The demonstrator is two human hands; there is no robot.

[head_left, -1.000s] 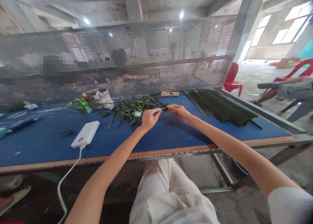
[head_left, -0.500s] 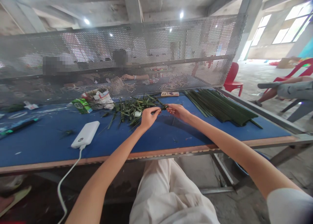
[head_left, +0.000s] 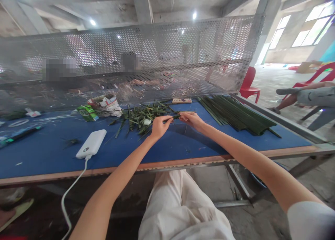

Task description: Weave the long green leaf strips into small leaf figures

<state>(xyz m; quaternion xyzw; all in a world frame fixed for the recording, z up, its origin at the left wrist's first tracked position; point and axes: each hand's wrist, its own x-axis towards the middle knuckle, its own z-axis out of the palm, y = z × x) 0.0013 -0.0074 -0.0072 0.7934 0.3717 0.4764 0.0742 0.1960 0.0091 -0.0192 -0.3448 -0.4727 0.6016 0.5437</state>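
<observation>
My left hand (head_left: 160,126) and my right hand (head_left: 190,120) meet above the blue table top, pinching a thin green stalk (head_left: 185,113) between their fingers. The stalk's middle is partly hidden by my fingers. Just left of my left hand lies a loose heap of cut green leaves and stems (head_left: 138,118), with a small white round object (head_left: 147,122) in it. To the right of my right hand, a neat bundle of long dark green stalks (head_left: 235,114) lies flat.
A white power bank (head_left: 91,144) with a white cable lies at the near left. A green packet (head_left: 87,113), a white bag (head_left: 106,106) and a small wooden box (head_left: 181,100) sit at the back. A perforated metal screen (head_left: 131,58) rises behind, with people beyond it.
Both hands stay together on the green stalk. Only my fingers shift slightly along it.
</observation>
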